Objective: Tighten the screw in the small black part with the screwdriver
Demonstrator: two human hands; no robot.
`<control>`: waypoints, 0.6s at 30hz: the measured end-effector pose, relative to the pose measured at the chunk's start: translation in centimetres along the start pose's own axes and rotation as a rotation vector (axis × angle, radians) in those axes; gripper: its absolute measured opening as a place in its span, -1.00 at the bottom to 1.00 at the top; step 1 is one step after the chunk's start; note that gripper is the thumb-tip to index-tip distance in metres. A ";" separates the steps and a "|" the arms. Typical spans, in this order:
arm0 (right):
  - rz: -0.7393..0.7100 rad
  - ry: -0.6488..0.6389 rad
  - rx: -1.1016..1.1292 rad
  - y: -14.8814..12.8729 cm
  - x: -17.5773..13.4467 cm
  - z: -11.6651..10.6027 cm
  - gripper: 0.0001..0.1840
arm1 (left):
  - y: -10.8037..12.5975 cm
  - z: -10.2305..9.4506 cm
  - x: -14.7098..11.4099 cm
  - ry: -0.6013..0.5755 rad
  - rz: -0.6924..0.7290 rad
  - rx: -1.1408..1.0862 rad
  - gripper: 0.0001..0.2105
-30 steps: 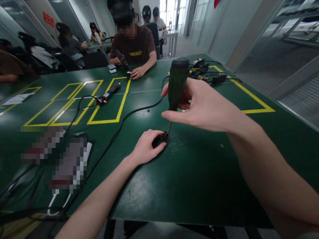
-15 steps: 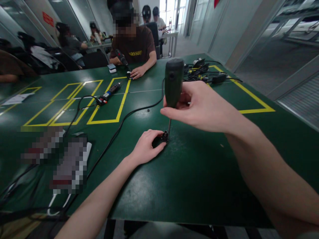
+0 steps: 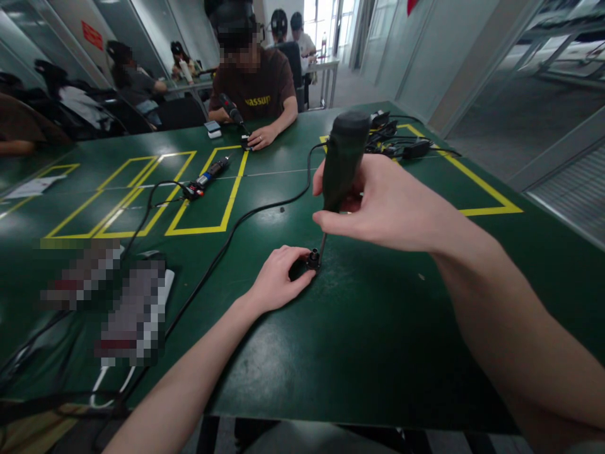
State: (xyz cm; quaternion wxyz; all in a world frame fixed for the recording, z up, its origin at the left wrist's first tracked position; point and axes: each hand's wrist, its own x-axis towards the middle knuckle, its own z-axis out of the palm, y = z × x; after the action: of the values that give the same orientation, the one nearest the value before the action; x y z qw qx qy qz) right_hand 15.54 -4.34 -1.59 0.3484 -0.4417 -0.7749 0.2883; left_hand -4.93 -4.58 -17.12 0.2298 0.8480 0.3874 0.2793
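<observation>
Screwdriver is leaning toward one o'clock, right hand gripping it with curled fingers, shaft ending by the four-o'clock edge of a black fitting. Left hand, nearer, is pinching that fitting at two o'clock.

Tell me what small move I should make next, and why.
I'd probably straighten the screwdriver before turning it: in your right hand, its handle appears to lean rightward, with the shaft coming down at the right edge of the small black part, which your left hand holds on the table.
</observation>
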 end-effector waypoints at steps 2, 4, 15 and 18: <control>0.008 -0.006 0.000 0.0 0.0 0.0 -0.78 | 0.0 0.0 0.0 -0.001 -0.003 0.001 -0.77; 0.013 -0.012 0.000 -0.1 0.0 0.1 -0.80 | 0.0 0.0 0.0 -0.003 -0.007 0.000 -0.77; 0.004 0.008 0.017 0.0 0.0 0.1 -0.80 | -0.1 0.1 0.0 -0.002 -0.005 0.002 -0.77; 0.006 0.012 0.004 0.1 0.1 0.1 -0.83 | -0.1 0.1 0.0 0.000 -0.003 0.002 -0.77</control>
State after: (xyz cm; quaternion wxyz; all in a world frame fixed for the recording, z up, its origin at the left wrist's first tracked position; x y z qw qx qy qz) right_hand 15.49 -4.25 -1.71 0.3530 -0.4450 -0.7708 0.2884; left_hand -4.91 -4.53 -17.25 0.2292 0.8478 0.3888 0.2783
